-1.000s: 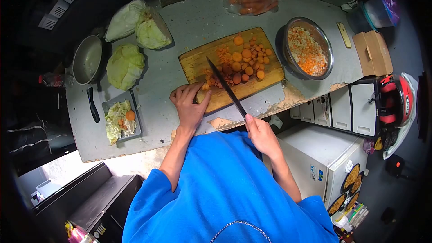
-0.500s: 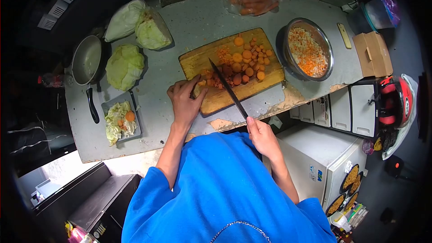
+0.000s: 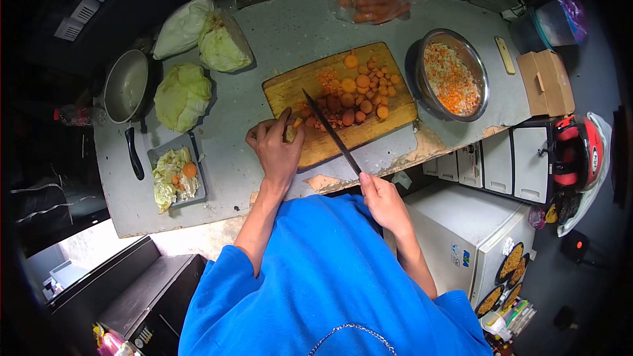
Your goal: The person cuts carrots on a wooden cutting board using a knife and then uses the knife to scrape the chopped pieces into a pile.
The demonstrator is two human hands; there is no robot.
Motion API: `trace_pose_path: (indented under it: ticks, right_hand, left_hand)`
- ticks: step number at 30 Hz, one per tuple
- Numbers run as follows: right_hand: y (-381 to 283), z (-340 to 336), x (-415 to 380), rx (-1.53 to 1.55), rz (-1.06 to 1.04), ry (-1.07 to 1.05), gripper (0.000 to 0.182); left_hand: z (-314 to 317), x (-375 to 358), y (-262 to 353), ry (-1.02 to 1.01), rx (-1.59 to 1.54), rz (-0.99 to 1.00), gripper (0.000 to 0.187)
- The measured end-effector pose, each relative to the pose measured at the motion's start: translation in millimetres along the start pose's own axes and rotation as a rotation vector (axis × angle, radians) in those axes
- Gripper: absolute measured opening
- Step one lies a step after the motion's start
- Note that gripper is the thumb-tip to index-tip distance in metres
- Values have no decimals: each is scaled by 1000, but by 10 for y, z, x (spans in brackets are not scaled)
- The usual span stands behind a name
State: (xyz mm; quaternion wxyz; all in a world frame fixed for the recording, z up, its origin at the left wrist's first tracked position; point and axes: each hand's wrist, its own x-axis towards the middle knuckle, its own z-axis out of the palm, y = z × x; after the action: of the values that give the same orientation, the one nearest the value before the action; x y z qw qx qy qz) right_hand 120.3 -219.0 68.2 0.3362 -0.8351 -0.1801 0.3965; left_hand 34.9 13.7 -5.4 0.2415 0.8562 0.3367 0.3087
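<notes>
A person in a blue shirt works at a carrot-strewn cutting board (image 3: 316, 155) on a grey surface (image 3: 277, 46); over the past half second the left hand (image 3: 275, 148) has edged slightly right and the knife (image 3: 330, 132) slightly left, narrowing the gap between them; the board's chopped carrots (image 3: 363, 81) show no clear change, so the shift reads as a small adjustment of grip and blade rather than a finished cut.

At the board's left end, the left hand appears closed around a carrot piece (image 3: 291, 133), its pale, orange-tipped side showing between fingers and thumb; the piece sits at the right side of that hand, left of the blade and apart from it; the right hand (image 3: 381, 198), off the board's near edge, grips the knife by its handle; the blade slants from near right to far left across the board, though whether its edge touches the wood cannot be told; the chopped carrots lie mostly to the blade's right, toward the far side.

Beyond the board's right end stands a metal bowl (image 3: 476, 107) of finely chopped orange and pale bits; well to the left lies a cabbage (image 3: 182, 97), on the far side of a scrap-filled tray (image 3: 179, 144).
</notes>
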Motion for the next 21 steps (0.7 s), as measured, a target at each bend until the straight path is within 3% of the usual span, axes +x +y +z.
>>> trace_pose_path:
  ticks: [4, 9, 12, 21]
  right_hand:
    - [-9, -4, -5, -22, -2, 0, 59]
    - [-68, -27, -26, -46, 7, -14, 59]
    - [-31, 27, -12, -61, 5, -26, 58]
    - [-100, 170, -55, -137, 3, -5, 52]
  left_hand:
    - [-44, 94, -14, -27, 20, 54, 43]
    - [-193, 275, -276, -266, -80, 230, 51]
    - [-234, 288, -260, -245, -100, 255, 54]
    - [-134, 32, -175, -122, -96, 63, 48]
